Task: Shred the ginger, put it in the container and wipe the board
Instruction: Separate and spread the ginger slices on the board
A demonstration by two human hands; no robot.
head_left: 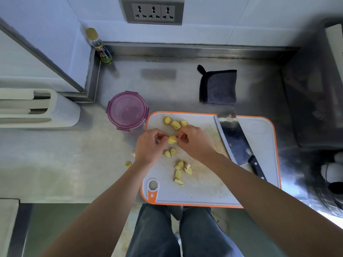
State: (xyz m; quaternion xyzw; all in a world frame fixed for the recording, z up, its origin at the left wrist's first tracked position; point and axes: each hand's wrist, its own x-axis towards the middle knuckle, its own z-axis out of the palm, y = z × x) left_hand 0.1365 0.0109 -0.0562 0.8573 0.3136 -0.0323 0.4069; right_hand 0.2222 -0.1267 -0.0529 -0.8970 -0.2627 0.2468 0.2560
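A white cutting board with an orange rim (204,193) lies on the steel counter. Several yellow ginger pieces (179,172) are scattered over it. My left hand (149,145) and my right hand (194,141) meet above the board's left part, and both pinch one ginger piece (172,139) between their fingertips. A cleaver (234,138) with a black handle lies flat on the board, to the right of my hands. The purple round container (127,110) stands open just left of the board's far corner.
Two ginger bits (130,158) lie on the counter left of the board. A dark grey cloth (218,87) sits folded behind the board. A bottle (99,46) stands in the back corner, a white knife block (39,108) at far left.
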